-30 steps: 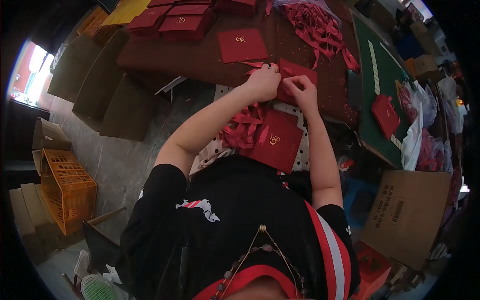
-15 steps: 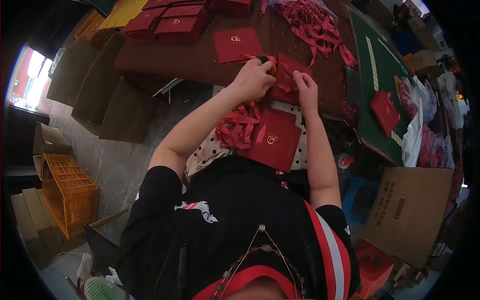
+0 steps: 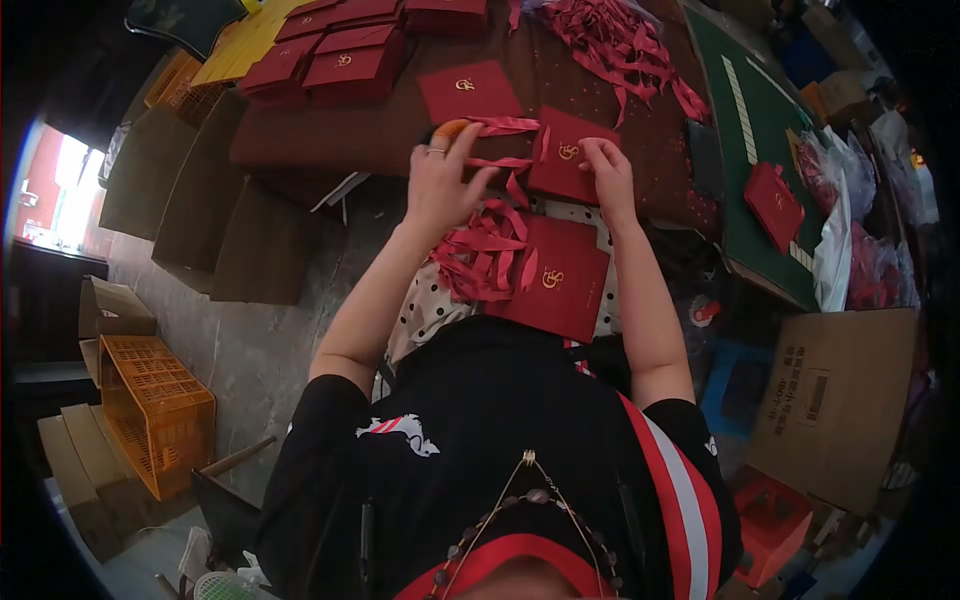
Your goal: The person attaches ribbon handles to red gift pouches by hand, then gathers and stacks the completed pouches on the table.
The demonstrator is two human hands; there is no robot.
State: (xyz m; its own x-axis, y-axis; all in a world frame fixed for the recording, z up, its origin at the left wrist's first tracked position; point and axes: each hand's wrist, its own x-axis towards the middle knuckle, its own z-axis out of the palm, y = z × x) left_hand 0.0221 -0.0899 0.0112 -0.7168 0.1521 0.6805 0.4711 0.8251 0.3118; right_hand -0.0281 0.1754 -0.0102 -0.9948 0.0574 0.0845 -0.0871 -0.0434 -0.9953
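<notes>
Precariously, ribbon lies beside my left hand, fingers apart; my right hand touches the red folder on the brown table, grip unclear. Snagging could drag it askew.

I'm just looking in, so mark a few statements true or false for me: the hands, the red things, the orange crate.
1. The left hand wears a ring. True.
2. The right hand is over the green surface. False: it is at a red item on the brown cloth.
3. Red ribbons lie heaped on the person's lap. True.
4. The orange crate stands to the person's right. False: it is to the left.
</notes>
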